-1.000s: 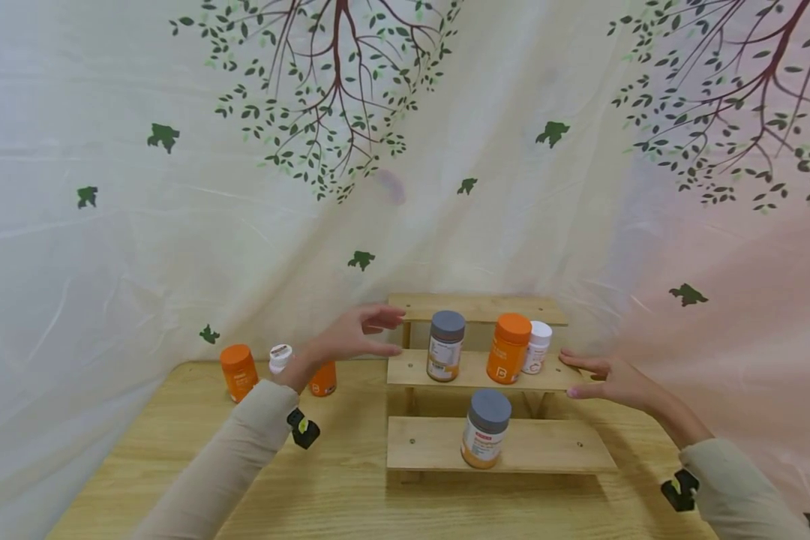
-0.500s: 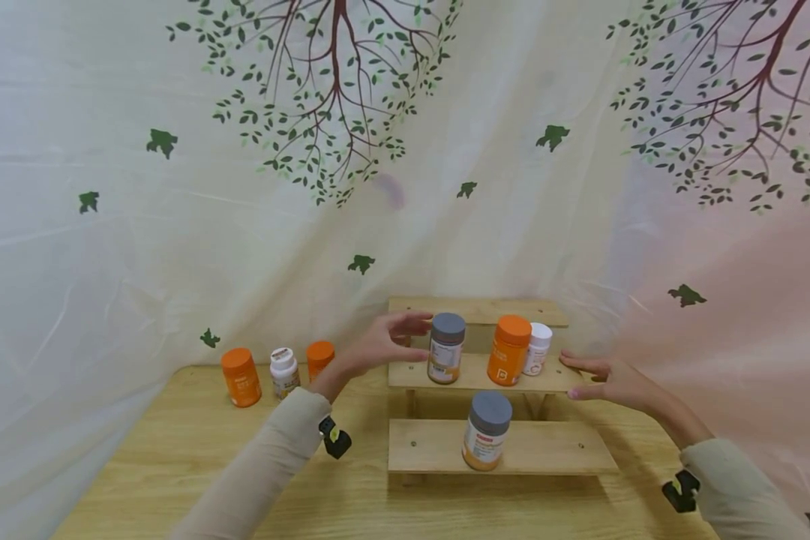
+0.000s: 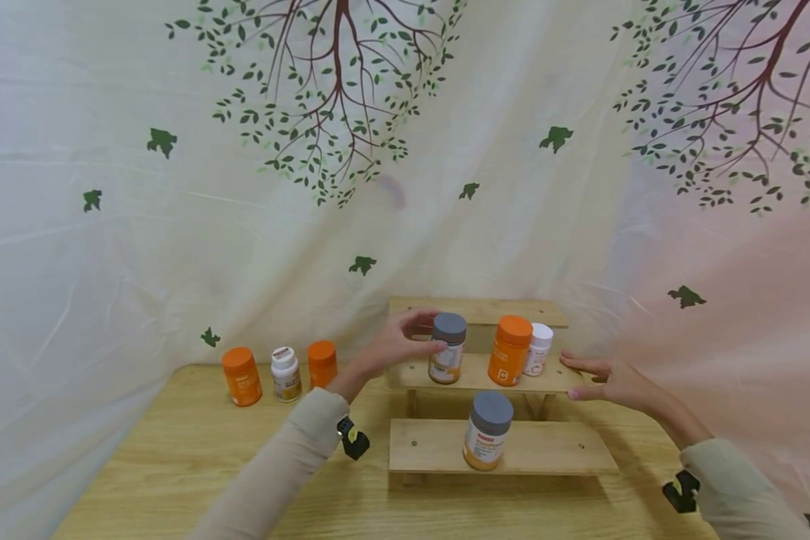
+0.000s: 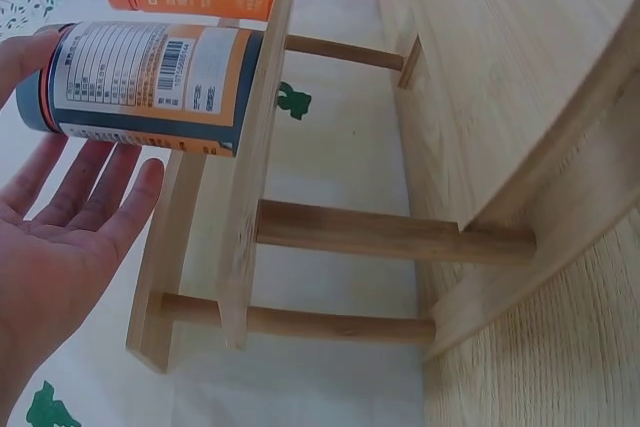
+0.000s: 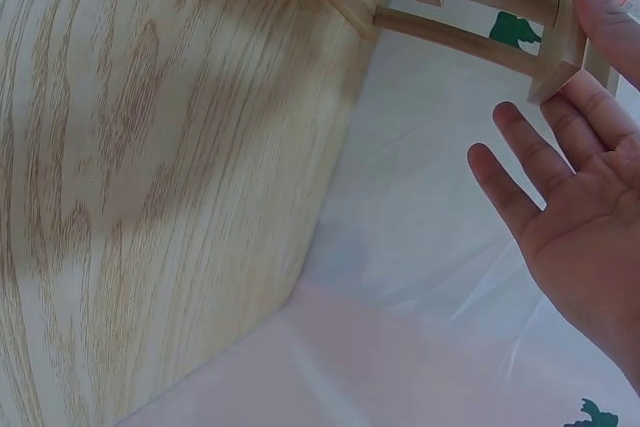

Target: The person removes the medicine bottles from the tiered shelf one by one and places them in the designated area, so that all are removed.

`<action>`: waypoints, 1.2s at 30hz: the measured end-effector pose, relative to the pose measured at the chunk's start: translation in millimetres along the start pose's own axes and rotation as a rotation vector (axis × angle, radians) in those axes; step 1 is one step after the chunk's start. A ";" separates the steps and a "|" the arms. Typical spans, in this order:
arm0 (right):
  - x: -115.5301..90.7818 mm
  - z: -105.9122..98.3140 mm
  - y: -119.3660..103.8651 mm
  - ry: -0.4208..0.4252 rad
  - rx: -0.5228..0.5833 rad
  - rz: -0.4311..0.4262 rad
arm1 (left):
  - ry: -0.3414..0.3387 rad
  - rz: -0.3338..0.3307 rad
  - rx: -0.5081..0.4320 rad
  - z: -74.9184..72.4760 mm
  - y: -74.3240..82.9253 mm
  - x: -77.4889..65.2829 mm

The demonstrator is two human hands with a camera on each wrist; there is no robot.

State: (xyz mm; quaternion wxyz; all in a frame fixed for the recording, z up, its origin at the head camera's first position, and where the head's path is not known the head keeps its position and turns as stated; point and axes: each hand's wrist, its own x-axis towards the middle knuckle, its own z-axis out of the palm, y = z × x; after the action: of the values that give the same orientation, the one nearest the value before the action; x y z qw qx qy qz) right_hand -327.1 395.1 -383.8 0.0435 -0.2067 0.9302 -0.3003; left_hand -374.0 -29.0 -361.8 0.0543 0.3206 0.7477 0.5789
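Note:
On the middle step of a tiered wooden display stand (image 3: 502, 442) stands a grey-lidded supplement jar (image 3: 448, 361). My left hand (image 3: 393, 345) holds this jar near its lid, thumb in front and fingers behind. In the left wrist view the jar (image 4: 150, 82) shows its label and barcode, while the left hand's (image 4: 60, 267) other fingers stretch out beside it. My right hand (image 3: 621, 379) holds the right end of the middle step between thumb and fingers. The right wrist view shows two straight fingers of the right hand (image 5: 590, 207) away from the wood.
An orange jar (image 3: 511, 352) and a white bottle (image 3: 538, 351) share the middle step. Another grey-lidded jar (image 3: 487, 431) stands on the bottom step. Left on the table (image 3: 175, 450) are an orange jar (image 3: 241, 377), a white bottle (image 3: 286, 375) and another orange jar (image 3: 322, 362). A printed curtain hangs behind.
My left hand has moved right, from the stand's left end to the grey-lidded jar, and its thumb now lies across the jar's front. The right hand has stayed at the step's end.

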 end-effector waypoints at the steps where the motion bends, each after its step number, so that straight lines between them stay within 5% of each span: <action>1: -0.4 0.2 0.0 0.000 -0.001 0.002 | 0.006 -0.004 -0.002 0.9 -0.1 0.6; 21: 0.1 -0.5 0.0 0.009 -0.020 0.017 | 0.096 -0.031 -0.039 10.2 5.7 -0.5; 36: 0.9 -1.8 3.8 0.000 -0.029 0.020 | 0.125 0.033 -0.027 5.6 9.2 -14.4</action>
State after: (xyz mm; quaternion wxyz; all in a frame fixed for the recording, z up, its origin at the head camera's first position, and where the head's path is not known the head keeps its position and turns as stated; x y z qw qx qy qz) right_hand -329.6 398.6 -384.4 0.0437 -0.1980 0.9364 -0.2865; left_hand -356.2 -31.0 -359.4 0.0021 0.2954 0.7365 0.6085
